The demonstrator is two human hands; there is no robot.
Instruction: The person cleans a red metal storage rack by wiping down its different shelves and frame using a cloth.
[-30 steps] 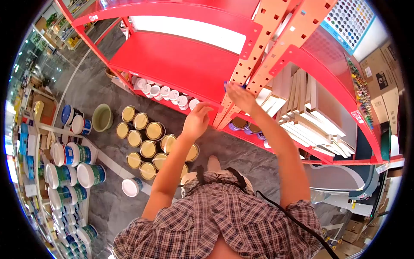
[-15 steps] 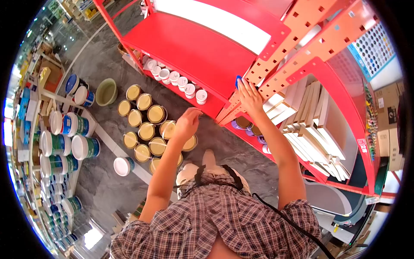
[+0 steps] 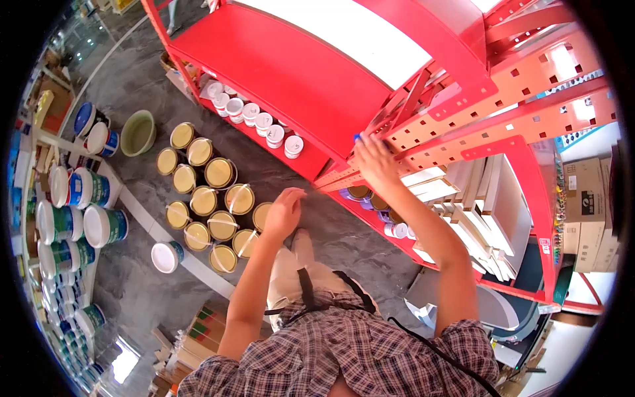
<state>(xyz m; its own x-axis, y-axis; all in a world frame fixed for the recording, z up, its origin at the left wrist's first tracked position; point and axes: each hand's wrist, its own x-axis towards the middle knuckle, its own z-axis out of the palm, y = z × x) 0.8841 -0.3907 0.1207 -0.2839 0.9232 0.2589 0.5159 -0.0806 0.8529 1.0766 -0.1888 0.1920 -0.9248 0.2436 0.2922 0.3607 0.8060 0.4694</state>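
Observation:
My right hand (image 3: pixel 376 161) is on the orange perforated upright (image 3: pixel 423 139) of the red rack, its fingers closed over a blue cloth (image 3: pixel 358 137) of which only a small edge shows. Lower and to the left, my left hand (image 3: pixel 284 210) hangs in the air above the floor, fingers curled together; nothing can be made out in it. Beside the right hand lies the end of the red shelf (image 3: pixel 284 59). White lidded tubs (image 3: pixel 262 123) stand in a row on the lower shelf.
Gold-lidded cans (image 3: pixel 222 225) stand on the floor left of my left hand. Beyond them are a green bucket (image 3: pixel 138 133), a white-lidded tub (image 3: pixel 167 257) and stacked paint buckets (image 3: pixel 106 226). White boards (image 3: pixel 493 212) lean in the right rack bay; cardboard boxes (image 3: pixel 585 198) are farther right.
The view has shifted and turned along the rack. My right hand, with the blue cloth, has moved down along the upright. My left hand has lowered, its fingers still curled.

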